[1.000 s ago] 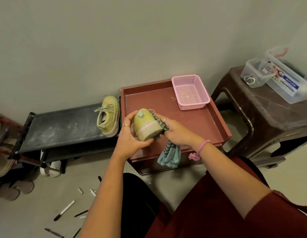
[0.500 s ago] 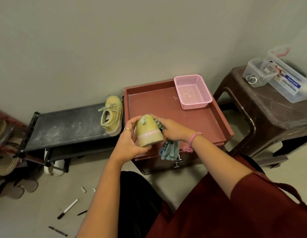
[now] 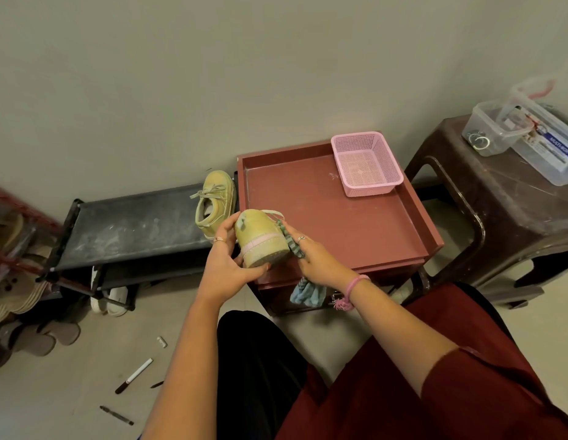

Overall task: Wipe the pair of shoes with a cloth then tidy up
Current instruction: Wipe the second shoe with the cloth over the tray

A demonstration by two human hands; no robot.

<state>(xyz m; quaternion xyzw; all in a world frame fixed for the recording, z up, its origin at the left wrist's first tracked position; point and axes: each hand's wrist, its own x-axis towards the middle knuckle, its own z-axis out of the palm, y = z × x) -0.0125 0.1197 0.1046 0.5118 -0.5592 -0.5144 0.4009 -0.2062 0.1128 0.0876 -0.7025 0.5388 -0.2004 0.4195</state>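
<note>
Two yellow shoes (image 3: 260,238) (image 3: 216,201), one cloth (image 3: 308,295) and one pink basket (image 3: 365,163) lay around the red tray (image 3: 324,217).

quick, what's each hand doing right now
Left hand: closed, gripping the yellow shoe by its heel end.
Right hand: closed, holding the blue cloth against the shoe's side.
</note>
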